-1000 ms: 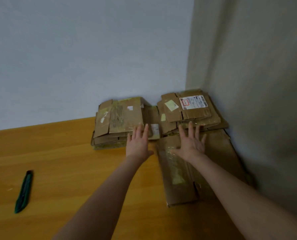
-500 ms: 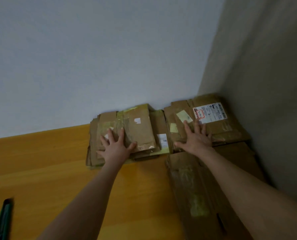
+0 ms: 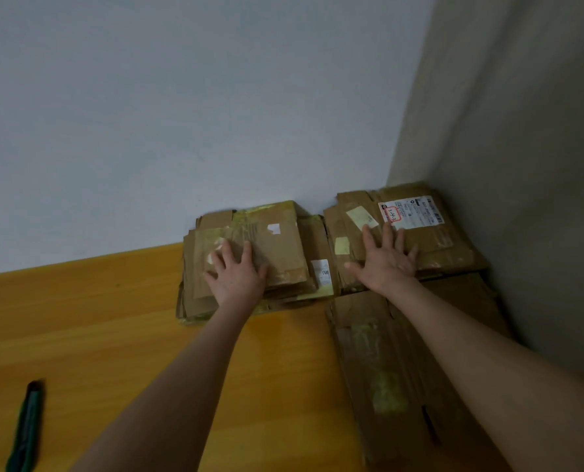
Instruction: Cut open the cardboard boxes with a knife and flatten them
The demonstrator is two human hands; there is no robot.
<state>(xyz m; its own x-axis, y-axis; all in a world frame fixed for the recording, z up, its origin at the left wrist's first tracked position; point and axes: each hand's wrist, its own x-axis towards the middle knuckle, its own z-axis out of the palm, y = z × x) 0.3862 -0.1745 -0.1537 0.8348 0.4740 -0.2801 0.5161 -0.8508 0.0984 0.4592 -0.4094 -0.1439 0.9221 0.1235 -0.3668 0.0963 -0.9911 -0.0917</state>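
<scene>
Two flattened brown cardboard stacks [image 3: 280, 243] now pressed
Grips flat, empty: left hand [image 3: 238, 279], right hand [image 3: 387, 264]; slim green knife [image 3: 26, 427] idle, eight o'clock.

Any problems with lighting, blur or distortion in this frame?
Head view: dim, flat light, no glare; the frame is tilted, so the table slants; the knife at lower left is soft and cropped; print on the label is unreadable; left hand and right hand fairly sharp.

Left grip [image 3: 238, 279], right grip [image 3: 387, 264] and 2 forearms [image 3: 181, 386] bare; nails seemingly short.
</scene>
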